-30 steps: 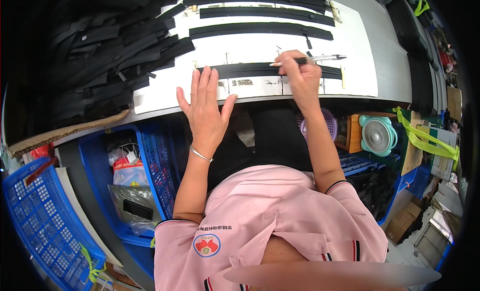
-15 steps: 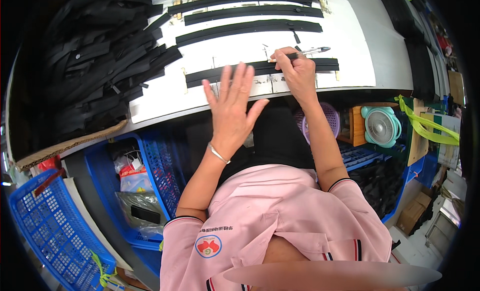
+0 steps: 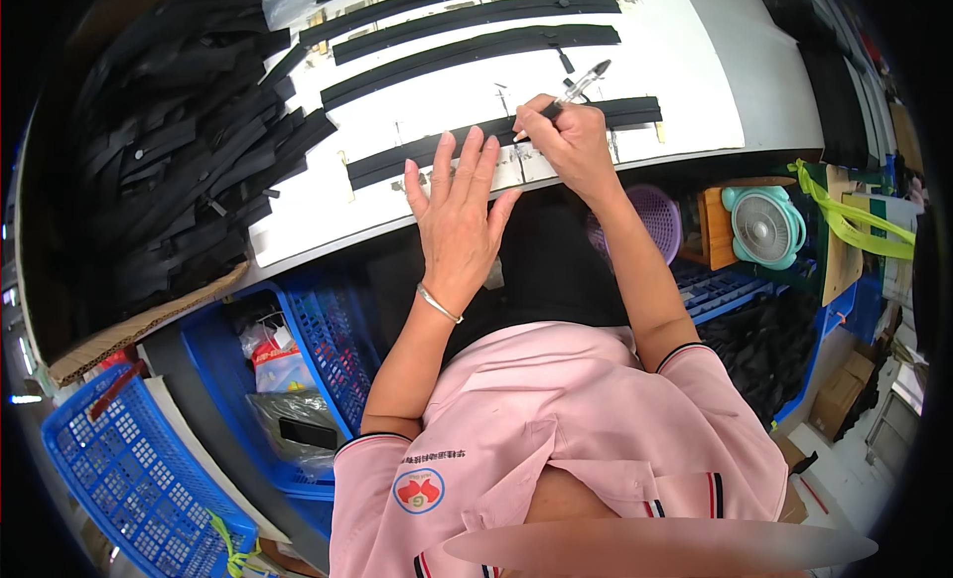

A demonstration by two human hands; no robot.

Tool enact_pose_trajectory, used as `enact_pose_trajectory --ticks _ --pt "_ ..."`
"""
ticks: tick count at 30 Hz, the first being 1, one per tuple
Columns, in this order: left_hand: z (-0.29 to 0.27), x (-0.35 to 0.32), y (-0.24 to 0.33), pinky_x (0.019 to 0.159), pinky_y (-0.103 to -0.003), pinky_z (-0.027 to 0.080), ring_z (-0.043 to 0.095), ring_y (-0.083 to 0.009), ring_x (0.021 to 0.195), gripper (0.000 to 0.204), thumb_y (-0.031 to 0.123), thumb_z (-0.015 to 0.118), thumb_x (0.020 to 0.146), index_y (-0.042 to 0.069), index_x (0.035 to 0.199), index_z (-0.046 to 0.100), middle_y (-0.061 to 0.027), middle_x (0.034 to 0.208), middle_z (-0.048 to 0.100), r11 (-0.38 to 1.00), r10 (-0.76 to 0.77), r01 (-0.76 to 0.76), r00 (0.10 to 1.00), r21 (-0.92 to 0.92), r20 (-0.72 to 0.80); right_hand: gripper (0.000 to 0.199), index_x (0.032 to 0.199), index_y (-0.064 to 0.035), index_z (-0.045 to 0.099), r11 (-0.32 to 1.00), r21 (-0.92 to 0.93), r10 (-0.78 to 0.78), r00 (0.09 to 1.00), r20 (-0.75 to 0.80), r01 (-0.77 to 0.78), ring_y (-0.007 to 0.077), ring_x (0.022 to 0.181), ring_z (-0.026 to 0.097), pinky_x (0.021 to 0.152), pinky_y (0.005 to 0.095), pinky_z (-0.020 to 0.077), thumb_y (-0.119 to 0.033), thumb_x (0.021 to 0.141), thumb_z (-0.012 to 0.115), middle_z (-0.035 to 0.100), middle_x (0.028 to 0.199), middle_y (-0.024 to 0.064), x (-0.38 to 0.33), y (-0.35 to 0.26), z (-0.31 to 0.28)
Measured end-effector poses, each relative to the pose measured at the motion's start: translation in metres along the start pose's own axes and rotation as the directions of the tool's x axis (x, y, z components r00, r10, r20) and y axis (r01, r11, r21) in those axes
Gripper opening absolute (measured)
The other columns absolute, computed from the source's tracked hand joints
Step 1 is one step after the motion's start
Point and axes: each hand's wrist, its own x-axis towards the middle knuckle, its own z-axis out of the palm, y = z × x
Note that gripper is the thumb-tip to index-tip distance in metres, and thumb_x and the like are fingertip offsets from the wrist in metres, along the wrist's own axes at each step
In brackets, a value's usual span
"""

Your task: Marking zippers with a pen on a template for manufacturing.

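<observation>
My left hand (image 3: 459, 216) lies flat with its fingers spread, the fingertips resting on a black zipper strip (image 3: 382, 166) along the front of a white board (image 3: 695, 101). In my right hand (image 3: 571, 146) is a clear-barrelled pen (image 3: 593, 77), its tip angled down at the strip's middle. Fingers hide the exact contact point. Farther back, several similar strips lie in rows, the nearest being a black zipper strip (image 3: 467, 64) with a small pull hanging at its right. Dark marks and short lines show on the board around the front strip.
A large heap of black strips (image 3: 189, 131) fills the table's left side, behind a cardboard edge (image 3: 149, 320). Below stand blue baskets (image 3: 129, 459), one containing bags and a phone (image 3: 308, 434). A purple basket (image 3: 650, 225) and teal fan (image 3: 764, 227) are at right.
My right hand has moved slightly left along the front strip, and the pen now stands steeper. My left hand stays spread on the strip. The whole view has shifted a little.
</observation>
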Motion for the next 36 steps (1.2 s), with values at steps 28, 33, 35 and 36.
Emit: enact_pose_trajectory --ticks 28,33,35,36 --pt "0.003 0.001 0.002 0.123 -0.058 0.014 0.039 -0.0331 0.149 0.055 0.022 0.073 0.095 0.011 0.147 0.057 -0.0077 0.156 0.052 0.999 -0.001 0.001 1.0 0.043 0.02 0.023 0.087 0.0003 0.073 0.998 0.016 0.065 0.978 -0.197 -0.063 0.0042 0.065 0.053 0.059 0.0224 0.0423 -0.016 0.101 0.063 0.066 0.073 -0.0015 -0.002 0.032 -0.095" --pt "0.012 0.017 0.023 0.123 -0.057 0.017 0.045 -0.0324 0.144 0.047 0.02 0.073 0.095 0.009 0.14 0.062 -0.009 0.149 0.058 0.995 -0.034 0.026 0.996 -0.094 -0.087 0.026 0.084 0.0029 0.07 1.0 0.01 -0.015 0.968 -0.249 0.018 0.0031 0.061 0.048 0.055 0.0239 0.0397 -0.016 0.101 0.064 0.065 0.071 -0.0008 -0.001 0.035 -0.091" --pt "0.018 0.036 0.039 0.122 -0.056 0.02 0.051 -0.0312 0.138 0.041 0.019 0.074 0.095 0.009 0.134 0.066 -0.0095 0.141 0.063 0.979 0.093 -0.106 0.992 -0.174 -0.082 0.026 0.083 0.0037 0.069 1.0 0.017 -0.002 0.97 -0.244 0.006 0.0035 0.061 0.049 0.055 0.0243 0.0404 -0.016 0.1 0.064 0.066 0.072 -0.0001 -0.001 0.033 -0.091" --pt "0.025 0.047 0.048 0.121 -0.054 0.025 0.057 -0.0294 0.129 0.035 0.018 0.075 0.094 0.009 0.127 0.069 -0.008 0.13 0.068 0.968 0.124 -0.147 0.985 -0.204 -0.121 0.027 0.083 0.0046 0.069 1.0 0.018 0.01 0.97 -0.241 -0.006 0.0038 0.062 0.05 0.055 0.0247 0.0412 -0.016 0.1 0.064 0.068 0.073 0.0006 -0.001 0.032 -0.091"
